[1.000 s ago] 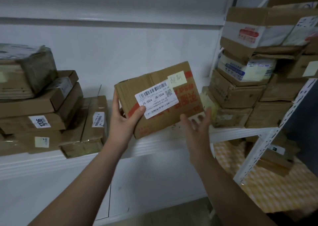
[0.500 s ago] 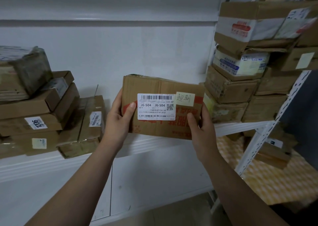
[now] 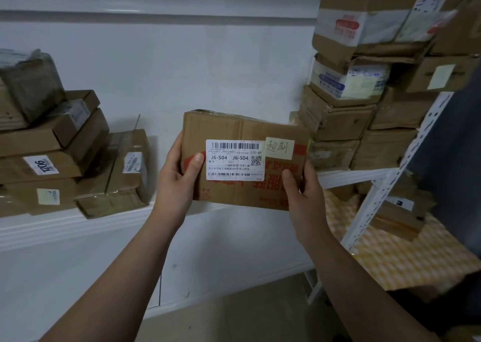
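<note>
Cardboard box [image 3: 242, 159] held upright between both hands above the white shelf [image 3: 65, 227]. Left hand [image 3: 177, 182] grips its left edge, thumb on the front; right hand [image 3: 304, 193] grips the lower right corner, fingers behind.

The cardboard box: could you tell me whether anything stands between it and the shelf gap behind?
Nothing visible does: the left hand and right hand grip the cardboard box before the shelf, between left stack and right stack.

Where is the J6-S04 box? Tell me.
Centre of the head view: the J6-S04 box is gripped between the left hand and right hand, in front of the white shelf.
</note>
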Motion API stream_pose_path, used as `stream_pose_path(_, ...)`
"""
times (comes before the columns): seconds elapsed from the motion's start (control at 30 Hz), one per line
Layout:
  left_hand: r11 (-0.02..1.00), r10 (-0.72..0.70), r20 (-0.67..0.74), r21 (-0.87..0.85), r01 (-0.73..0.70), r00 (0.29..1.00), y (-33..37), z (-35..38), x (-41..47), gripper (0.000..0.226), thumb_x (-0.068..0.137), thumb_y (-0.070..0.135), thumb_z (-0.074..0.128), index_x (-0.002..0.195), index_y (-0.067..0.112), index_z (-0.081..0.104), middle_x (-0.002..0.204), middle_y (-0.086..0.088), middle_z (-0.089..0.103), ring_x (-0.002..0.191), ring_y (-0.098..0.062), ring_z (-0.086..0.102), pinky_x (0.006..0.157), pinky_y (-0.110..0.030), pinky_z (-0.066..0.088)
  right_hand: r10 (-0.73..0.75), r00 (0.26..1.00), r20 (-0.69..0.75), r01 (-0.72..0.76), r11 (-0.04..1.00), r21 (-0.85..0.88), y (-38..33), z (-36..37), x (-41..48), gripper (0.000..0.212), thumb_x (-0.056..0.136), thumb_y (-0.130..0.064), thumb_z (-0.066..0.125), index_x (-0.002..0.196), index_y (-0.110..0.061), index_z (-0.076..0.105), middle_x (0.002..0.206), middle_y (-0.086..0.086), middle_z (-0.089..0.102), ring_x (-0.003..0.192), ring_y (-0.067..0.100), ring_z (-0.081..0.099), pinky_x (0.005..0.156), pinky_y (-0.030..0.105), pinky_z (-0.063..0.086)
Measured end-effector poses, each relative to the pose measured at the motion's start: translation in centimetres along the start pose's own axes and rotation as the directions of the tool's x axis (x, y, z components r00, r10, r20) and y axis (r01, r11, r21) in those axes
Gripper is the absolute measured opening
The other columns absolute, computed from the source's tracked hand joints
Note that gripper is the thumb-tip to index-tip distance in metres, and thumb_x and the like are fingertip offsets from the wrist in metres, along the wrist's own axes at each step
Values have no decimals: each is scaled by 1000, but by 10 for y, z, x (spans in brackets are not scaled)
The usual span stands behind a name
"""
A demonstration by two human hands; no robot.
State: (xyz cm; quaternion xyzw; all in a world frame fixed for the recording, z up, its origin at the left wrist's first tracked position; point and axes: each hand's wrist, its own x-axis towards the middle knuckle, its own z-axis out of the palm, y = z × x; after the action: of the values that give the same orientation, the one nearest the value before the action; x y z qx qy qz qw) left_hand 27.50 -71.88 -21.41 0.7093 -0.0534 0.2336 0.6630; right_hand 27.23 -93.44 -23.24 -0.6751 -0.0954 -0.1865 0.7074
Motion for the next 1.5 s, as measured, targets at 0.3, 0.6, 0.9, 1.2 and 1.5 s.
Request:
stream_pose_path(0.3, 996, 32, 112, 82, -41, 993, -3, 33, -55, 47, 83, 49, 61, 125, 45, 38, 113, 34, 53, 104, 2, 59, 74, -18, 54, 0, 974, -225, -8, 999, -36, -4, -49, -73, 36, 98, -19, 53, 133, -20, 53, 115, -8, 68, 105, 10, 64, 78, 21, 55)
stream_pose_path(0.6, 995, -26, 516, 99, -29, 856, -14, 45, -113, 80, 75, 37, 77, 139, 39, 28, 133, 13, 51, 118, -5, 53, 95, -37, 50, 67, 871, -487, -129, 987, -94, -11, -58, -179, 51, 89, -10, 66, 136, -15, 47, 117, -4, 67, 107, 12, 64, 91, 34, 54)
stream_pose_path(0.9, 993, -96, 706, 121, 14, 702, -2, 76, -183, 97, 70, 51, 74, 145, 47, 13, 134, 23, 42, 113, 2, 48, 87, -22, 44, 161, 794, -587, -238, 970, -56, -29, -97, -275, 79, 82, -13, 74, 145, -32, 31, 125, -12, 60, 113, 4, 58, 92, 28, 53)
stream_pose_path(1.2, 985, -153, 774, 166, 35, 614, 11, 147, -271, 82, 76, 43, 75, 141, 27, 27, 130, 12, 50, 117, -13, 51, 90, -26, 47, 190, 653, -733, -331, 942, -51, -53, -173, -352, 78, 79, -16, 77, 143, -28, 33, 124, -9, 59, 108, -1, 59, 87, 22, 54)
stream_pose_path(1.5, 988, -125, 880, 153, -24, 459, 64, 270, -431, 75, 82, 34, 71, 144, 16, 31, 139, -3, 42, 125, -20, 44, 104, -43, 40, 209, 436, -875, -476, 879, -28, -96, -322, -478, 78, 77, -28, 79, 140, -24, 33, 126, -7, 57, 115, 10, 56, 96, 36, 51)
